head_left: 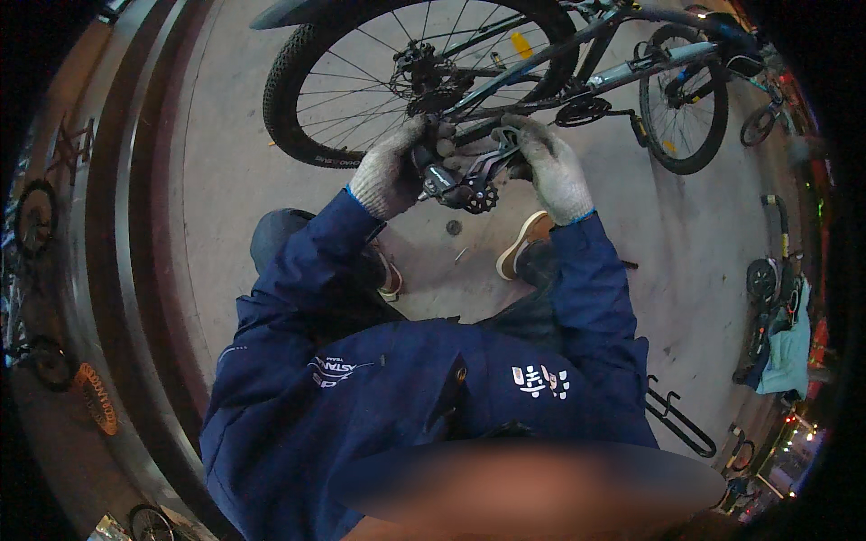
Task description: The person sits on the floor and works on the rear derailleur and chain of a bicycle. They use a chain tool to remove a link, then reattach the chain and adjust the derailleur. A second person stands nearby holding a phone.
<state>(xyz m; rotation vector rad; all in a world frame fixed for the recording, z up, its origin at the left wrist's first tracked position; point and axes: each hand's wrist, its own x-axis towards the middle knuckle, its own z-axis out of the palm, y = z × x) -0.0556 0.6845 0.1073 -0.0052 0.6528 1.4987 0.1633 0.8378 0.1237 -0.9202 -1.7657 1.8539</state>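
Both my hands wear pale knit gloves, soiled at the fingers. My left hand (388,171) grips the left side of a black and silver rear derailleur (448,182), whose small toothed pulley hangs at its lower right. My right hand (546,167) is closed on the derailleur's grey cage at the upper right. Just beyond my hands is a bicycle's rear wheel (299,131) with a disc and cogs (424,77). The frame runs rightward to a crank and pedal (585,112). Part of my fingers is hidden behind the derailleur.
My shoes (525,236) are on grey floor (230,180). Metal-edged steps (135,225) run down the left, bicycles (36,216) beyond them. A scooter (760,298) with teal cloth (783,352) lies at right. A black looped metal piece (681,419) is at lower right.
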